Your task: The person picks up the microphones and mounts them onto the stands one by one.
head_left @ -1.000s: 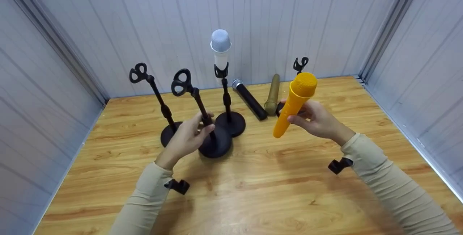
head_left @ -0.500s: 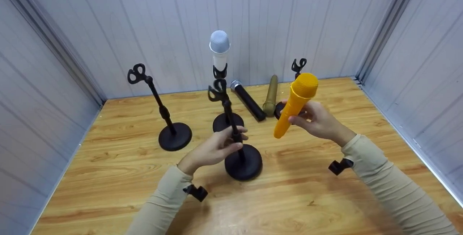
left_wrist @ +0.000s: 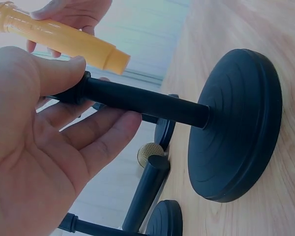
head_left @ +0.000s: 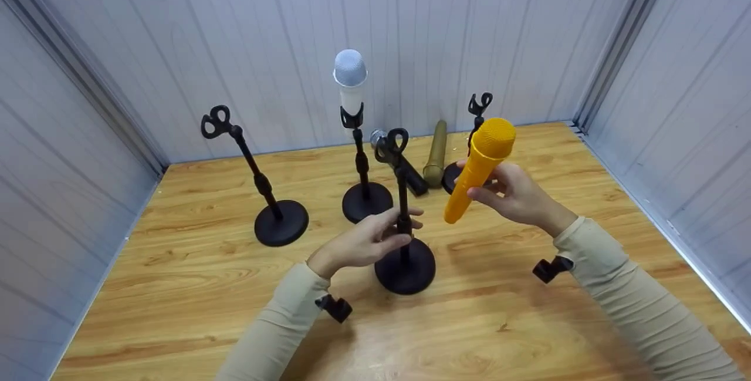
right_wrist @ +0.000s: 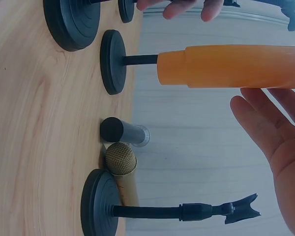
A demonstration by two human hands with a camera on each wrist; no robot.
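The left hand (head_left: 372,241) is gripping the slim black microphone stand with a round base (head_left: 403,193), thumb and fingers closing around its pole, keeping it upright. The right hand (head_left: 509,198) is pinching the orange-yellow plastic microphone (head_left: 478,167), which is tilting grille-up above the wood-grained surface (head_left: 504,322), to the right of that stand. Behind, a white microphone (head_left: 350,70) is resting in another black stand (head_left: 362,161), while a silver-headed black microphone (head_left: 417,182) and an olive-gold microphone (head_left: 437,152) are lying side by side.
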